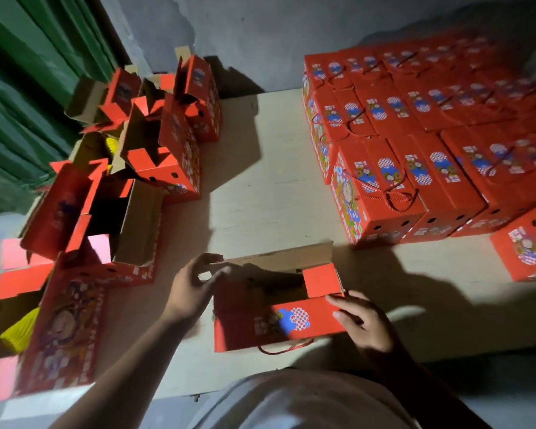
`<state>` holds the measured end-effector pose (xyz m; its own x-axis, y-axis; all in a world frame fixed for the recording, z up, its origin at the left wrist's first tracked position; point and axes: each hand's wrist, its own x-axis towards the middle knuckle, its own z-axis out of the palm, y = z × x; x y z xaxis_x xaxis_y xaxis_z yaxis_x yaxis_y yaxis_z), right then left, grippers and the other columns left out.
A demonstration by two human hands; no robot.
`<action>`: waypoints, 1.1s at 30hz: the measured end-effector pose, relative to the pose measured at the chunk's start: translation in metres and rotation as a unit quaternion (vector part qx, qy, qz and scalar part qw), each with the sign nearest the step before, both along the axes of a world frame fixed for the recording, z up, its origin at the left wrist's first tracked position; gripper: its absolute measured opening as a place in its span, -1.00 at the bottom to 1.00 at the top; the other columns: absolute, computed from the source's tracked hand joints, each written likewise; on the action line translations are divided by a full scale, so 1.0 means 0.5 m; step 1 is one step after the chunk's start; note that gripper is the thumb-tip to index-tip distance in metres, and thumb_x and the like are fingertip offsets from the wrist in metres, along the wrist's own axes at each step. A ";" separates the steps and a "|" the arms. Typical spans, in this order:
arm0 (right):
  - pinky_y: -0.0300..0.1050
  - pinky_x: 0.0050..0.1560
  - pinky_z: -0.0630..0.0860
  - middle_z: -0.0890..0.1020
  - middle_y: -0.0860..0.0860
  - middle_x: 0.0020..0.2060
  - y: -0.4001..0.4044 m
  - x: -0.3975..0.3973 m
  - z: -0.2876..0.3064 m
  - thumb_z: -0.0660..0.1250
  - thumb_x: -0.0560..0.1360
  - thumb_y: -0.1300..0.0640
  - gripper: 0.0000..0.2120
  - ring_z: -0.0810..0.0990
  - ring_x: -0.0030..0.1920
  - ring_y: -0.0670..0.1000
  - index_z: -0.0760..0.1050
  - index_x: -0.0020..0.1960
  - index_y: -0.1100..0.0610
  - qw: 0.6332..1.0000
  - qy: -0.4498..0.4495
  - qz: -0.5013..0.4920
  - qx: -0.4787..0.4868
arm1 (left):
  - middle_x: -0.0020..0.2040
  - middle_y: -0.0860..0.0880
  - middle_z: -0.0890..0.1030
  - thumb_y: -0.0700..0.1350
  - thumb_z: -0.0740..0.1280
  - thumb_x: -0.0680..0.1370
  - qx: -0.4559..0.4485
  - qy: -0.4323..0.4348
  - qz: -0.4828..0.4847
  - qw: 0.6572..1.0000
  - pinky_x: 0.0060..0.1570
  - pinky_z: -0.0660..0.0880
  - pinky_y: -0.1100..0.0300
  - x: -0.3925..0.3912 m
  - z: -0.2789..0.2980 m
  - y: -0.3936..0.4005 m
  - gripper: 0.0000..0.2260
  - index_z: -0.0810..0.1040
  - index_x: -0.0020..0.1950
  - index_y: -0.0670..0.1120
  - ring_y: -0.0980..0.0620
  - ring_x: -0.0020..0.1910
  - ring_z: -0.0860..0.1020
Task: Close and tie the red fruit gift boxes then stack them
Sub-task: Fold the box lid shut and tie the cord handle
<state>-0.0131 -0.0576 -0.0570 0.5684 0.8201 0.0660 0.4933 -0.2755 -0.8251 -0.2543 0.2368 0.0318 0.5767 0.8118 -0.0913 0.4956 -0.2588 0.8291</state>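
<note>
A red fruit gift box stands on the table right in front of me, its top partly open, with a brown back flap raised and a small red end flap folded in. My left hand pinches the left end flap at the box's upper left corner. My right hand presses its fingers on the near top flap at the right end. A red cord handle hangs below the box's front.
Several open, unfolded red boxes crowd the left side of the table. Closed, tied red boxes are stacked in rows at the right. Bare table top lies between. A green curtain hangs at the far left.
</note>
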 end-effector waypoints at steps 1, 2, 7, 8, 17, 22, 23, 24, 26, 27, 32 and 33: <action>-0.26 0.32 0.43 0.59 -0.36 0.23 -0.001 -0.003 -0.004 0.43 0.53 0.09 -0.67 0.58 0.26 -0.16 0.67 0.28 -0.10 1.000 0.003 -0.007 -0.001 | 0.01 0.17 0.73 0.22 0.47 0.55 0.005 0.002 -0.010 1.000 -0.04 0.58 0.30 -0.005 0.004 -0.006 -0.73 0.70 0.12 0.08 0.23 0.05 0.67; -0.22 0.33 0.44 0.58 -0.37 0.25 -0.001 -0.004 -0.008 0.44 0.52 0.07 -0.68 0.59 0.27 -0.13 0.69 0.26 -0.10 1.000 0.007 -0.014 -0.003 | -0.01 0.19 0.73 0.30 0.40 0.56 0.012 0.011 -0.026 1.000 -0.05 0.58 0.28 -0.011 0.006 -0.015 -0.69 0.71 0.07 0.10 0.24 0.01 0.68; -0.29 0.24 0.48 0.61 -0.33 0.18 -0.001 0.003 -0.002 0.46 0.46 -0.14 -0.74 0.62 0.20 -0.21 0.66 0.15 -0.32 0.998 0.050 -0.033 -0.015 | 0.08 0.17 0.64 0.09 0.46 0.51 0.157 0.053 -0.181 0.970 0.20 0.48 0.22 -0.036 -0.040 -0.058 -0.82 0.66 0.01 0.04 0.06 0.12 0.60; -0.27 0.24 0.49 0.62 -0.32 0.16 0.000 0.005 -0.001 0.47 0.44 -0.18 -0.76 0.62 0.20 -0.20 0.66 0.10 -0.38 0.998 0.053 -0.035 -0.017 | 0.18 0.13 0.61 0.06 0.52 0.51 0.176 0.077 -0.196 0.962 0.28 0.40 0.28 -0.038 -0.051 -0.061 -0.78 0.63 0.09 0.02 0.00 0.22 0.56; -0.19 0.17 0.48 0.59 -0.24 0.16 0.047 0.047 0.054 0.59 0.41 -0.07 -0.61 0.58 0.18 -0.16 0.47 0.12 -0.16 0.997 0.017 -0.044 -0.056 | 0.56 0.02 0.30 0.38 0.19 0.54 0.175 0.268 -0.216 0.922 0.43 0.41 -0.09 -0.004 -0.039 -0.076 -0.26 0.17 0.66 0.12 -0.04 0.56 0.21; -0.14 0.59 0.15 0.15 -0.19 0.61 0.115 0.078 0.089 0.41 0.62 0.00 -0.40 0.15 0.59 -0.15 0.28 0.60 -0.12 0.964 -0.095 0.186 -0.167 | 0.44 0.00 0.25 0.17 0.17 0.63 0.222 0.304 -0.234 0.897 0.25 0.54 -0.13 0.004 -0.047 -0.090 -0.33 -0.10 0.67 0.27 -0.10 0.49 0.21; -0.11 0.62 0.12 0.11 -0.18 0.63 0.124 0.081 0.090 0.36 0.65 0.00 -0.41 0.10 0.61 -0.12 0.26 0.62 -0.12 0.955 -0.107 0.203 -0.186 | 0.44 -0.01 0.24 0.18 0.13 0.64 0.222 0.309 -0.229 0.896 0.22 0.55 -0.14 0.006 -0.049 -0.094 -0.35 -0.12 0.66 0.28 -0.11 0.48 0.21; -0.08 0.63 0.10 0.10 -0.16 0.63 0.129 0.082 0.091 0.32 0.67 0.00 -0.43 0.09 0.62 -0.09 0.24 0.63 -0.13 0.950 -0.116 0.211 -0.196 | 0.45 -0.02 0.23 0.19 0.11 0.65 0.221 0.314 -0.223 0.896 0.20 0.55 -0.17 0.007 -0.051 -0.098 -0.36 -0.14 0.65 0.29 -0.12 0.49 0.20; -0.05 0.63 0.12 0.12 -0.09 0.61 0.131 0.082 0.090 0.27 0.69 -0.03 -0.44 0.11 0.61 -0.03 0.21 0.65 -0.12 0.943 -0.151 0.218 -0.202 | 0.51 -0.05 0.20 0.26 0.05 0.64 0.217 0.322 -0.214 0.896 0.21 0.52 -0.24 0.005 -0.059 -0.105 -0.37 -0.17 0.65 0.30 -0.14 0.53 0.15; -0.03 0.62 0.15 0.14 -0.05 0.60 0.130 0.080 0.089 0.25 0.70 -0.04 -0.44 0.13 0.60 0.00 0.19 0.65 -0.10 0.938 -0.178 0.221 -0.200 | 0.54 -0.07 0.18 0.32 0.00 0.62 0.211 0.323 -0.210 0.898 0.24 0.50 -0.27 0.004 -0.062 -0.107 -0.36 -0.17 0.65 0.30 -0.14 0.55 0.11; 0.05 0.54 0.31 0.11 0.03 0.59 0.127 0.064 0.083 0.19 0.72 -0.04 -0.43 0.19 0.57 0.10 0.09 0.68 -0.10 0.926 -0.236 0.206 -0.213 | 0.57 -0.05 0.17 0.43 -0.02 0.57 0.206 0.332 -0.185 0.902 0.29 0.46 -0.26 0.009 -0.067 -0.117 -0.28 -0.14 0.67 0.24 -0.13 0.58 0.09; 0.05 0.53 0.33 0.11 0.04 0.59 0.127 0.061 0.082 0.18 0.72 -0.04 -0.42 0.19 0.57 0.11 0.07 0.68 -0.11 0.925 -0.237 0.207 -0.214 | 0.54 -0.03 0.20 0.46 0.01 0.56 0.210 0.338 -0.173 0.901 0.25 0.49 -0.23 0.016 -0.066 -0.120 -0.24 -0.11 0.68 0.20 -0.11 0.56 0.12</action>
